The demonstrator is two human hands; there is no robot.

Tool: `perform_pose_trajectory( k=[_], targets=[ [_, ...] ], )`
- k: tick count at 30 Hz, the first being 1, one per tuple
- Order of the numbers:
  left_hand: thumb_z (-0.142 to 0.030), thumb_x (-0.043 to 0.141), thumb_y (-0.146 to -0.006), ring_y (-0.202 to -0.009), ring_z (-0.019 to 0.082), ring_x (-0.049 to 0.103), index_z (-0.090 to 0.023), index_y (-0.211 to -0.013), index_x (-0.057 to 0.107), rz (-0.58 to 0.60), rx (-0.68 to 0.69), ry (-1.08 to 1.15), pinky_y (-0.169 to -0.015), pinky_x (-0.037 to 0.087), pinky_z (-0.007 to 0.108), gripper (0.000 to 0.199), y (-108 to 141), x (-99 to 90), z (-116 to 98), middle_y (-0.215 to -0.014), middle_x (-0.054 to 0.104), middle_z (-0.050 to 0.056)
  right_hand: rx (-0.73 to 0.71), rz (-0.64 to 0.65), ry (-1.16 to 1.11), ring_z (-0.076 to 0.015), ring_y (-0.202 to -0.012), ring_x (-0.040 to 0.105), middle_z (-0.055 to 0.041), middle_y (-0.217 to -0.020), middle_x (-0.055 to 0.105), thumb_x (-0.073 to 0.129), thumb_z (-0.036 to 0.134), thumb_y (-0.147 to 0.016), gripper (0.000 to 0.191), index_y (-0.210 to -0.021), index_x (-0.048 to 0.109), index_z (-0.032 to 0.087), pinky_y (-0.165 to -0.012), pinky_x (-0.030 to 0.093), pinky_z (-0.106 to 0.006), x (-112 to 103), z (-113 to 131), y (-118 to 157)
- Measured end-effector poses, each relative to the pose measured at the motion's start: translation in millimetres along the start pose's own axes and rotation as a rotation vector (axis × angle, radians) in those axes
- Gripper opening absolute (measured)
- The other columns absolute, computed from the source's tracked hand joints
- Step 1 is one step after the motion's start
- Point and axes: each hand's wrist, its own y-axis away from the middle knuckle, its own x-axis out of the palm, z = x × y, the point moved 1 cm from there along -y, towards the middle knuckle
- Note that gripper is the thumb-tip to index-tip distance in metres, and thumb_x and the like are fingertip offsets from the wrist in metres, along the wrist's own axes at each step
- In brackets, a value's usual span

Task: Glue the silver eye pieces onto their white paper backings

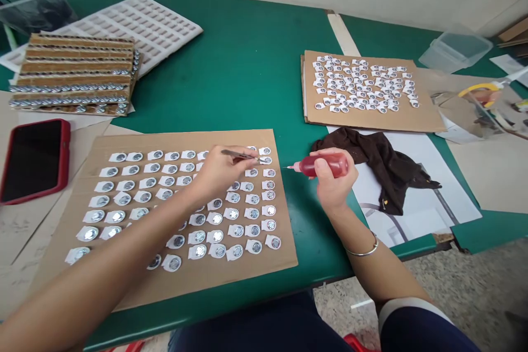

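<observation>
My left hand (220,170) pinches metal tweezers (239,154), their tips at a small round metal piece on a white tab (266,160) near the back right corner of a cardboard sheet (284,250). Rows of similar silver discs on white tabs cover this sheet, some hidden under my left forearm. Just right of the sheet, my right hand (336,181) grips a squeeze bottle of red liquid (324,165). The bottle lies nearly level, its thin needle tip pointing left toward the sheet's edge, apart from the tweezers.
A second cardboard sheet (350,116) with many tabbed discs lies at the back right. Brown cloth (390,170) rests on white paper beside my right hand. At left are a red-cased phone (35,160), stacked cardboard strips (74,69) and a white tray (165,27). Yellow-handled scissors (478,88) are far right.
</observation>
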Motion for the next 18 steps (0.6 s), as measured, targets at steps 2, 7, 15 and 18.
perform_pose_trajectory(
  k=[2,7,15,18],
  targets=[
    [-0.031,0.066,-0.073,-0.074,0.016,0.062,-0.019,-0.089,0.070,0.065,-0.021,0.005,-0.063,0.053,0.028,0.021,4,7.4,1,-0.094,0.067,0.007,-0.002,0.032,0.047,-0.0166,-0.067,0.063,-0.0050,-0.084,0.062,0.065,0.035,-0.073,0.022,-0.085,0.056,0.019,-0.056,0.055,-0.030,1,-1,2],
    [-0.030,0.059,-0.079,-0.076,0.015,0.061,-0.019,-0.084,0.070,0.124,0.072,-0.101,-0.063,0.051,0.027,0.016,4,15.8,3,-0.092,0.067,0.005,-0.018,0.077,0.115,-0.0193,-0.076,0.064,-0.0068,-0.088,0.062,0.064,0.034,-0.074,0.022,-0.088,0.055,0.019,-0.068,0.055,-0.036,0,-5,3],
    [-0.027,0.054,-0.082,-0.074,0.014,0.060,-0.019,-0.083,0.069,0.118,0.186,-0.235,-0.068,0.049,0.028,0.018,3,18.9,-2,-0.090,0.068,0.004,-0.020,0.111,0.128,-0.0209,-0.075,0.064,-0.0066,-0.087,0.063,0.065,0.035,-0.074,0.023,-0.087,0.055,0.020,-0.068,0.054,-0.038,2,-7,3],
    [-0.027,0.054,-0.082,-0.070,0.013,0.059,-0.019,-0.082,0.069,0.122,0.207,-0.263,-0.065,0.048,0.027,0.018,2,19.5,-2,-0.088,0.068,0.004,-0.020,0.128,0.132,-0.0207,-0.074,0.064,-0.0060,-0.086,0.062,0.065,0.035,-0.074,0.022,-0.087,0.055,0.021,-0.068,0.054,-0.038,3,-8,4]
  ],
)
